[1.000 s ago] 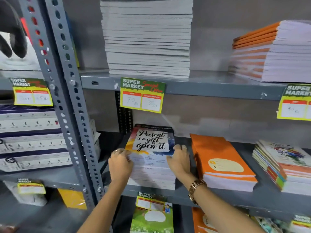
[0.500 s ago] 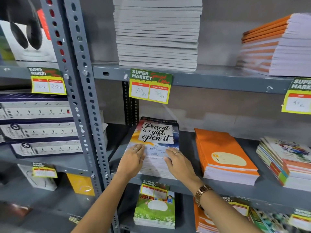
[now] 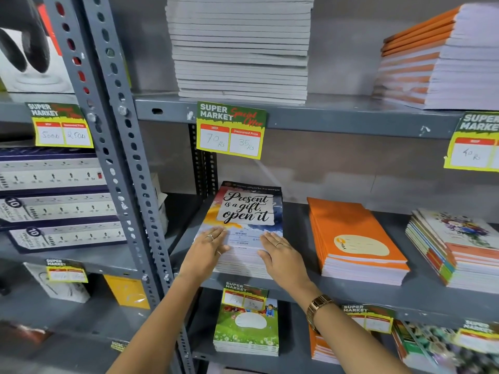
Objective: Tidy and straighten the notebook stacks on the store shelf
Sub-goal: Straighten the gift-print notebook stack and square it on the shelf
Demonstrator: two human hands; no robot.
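Notebook stack: a pile of notebooks (image 3: 244, 233) whose top cover reads "Present is a gift, open it" lies at the left end of the middle shelf (image 3: 359, 294), just beside the perforated grey upright (image 3: 121, 168).
My left hand: my left hand (image 3: 206, 251) lies flat on the near left corner of the top cover, fingers (image 3: 216, 234) straight and close together, gripping nothing.
My right hand: my right hand (image 3: 282, 256) lies flat on the near right corner, palm down, fingers together, also gripping nothing (a gold watch (image 3: 318, 306) sits on that wrist).
Between my hands: a strip of cover with small printed text shows.
Change from half a second ago: my hands are in much the same flat pose on the same stack, and the view sits slightly nearer.
Count, middle shelf: three stacks, namely mine, an orange stack (image 3: 356, 241) near its right, and a multicoloured stack (image 3: 456, 247) further right.
Count, upper shelf: two stacks, a tall grey-white one (image 3: 240, 47) and one with orange covers (image 3: 437, 58).
Count, lower shelf: a green-covered stack (image 3: 247, 330) directly below mine; the others there are partly hidden, so I cannot count them.
Price tag: a "Super Market" tag (image 3: 231, 129) above my stack reads 70 and 35.
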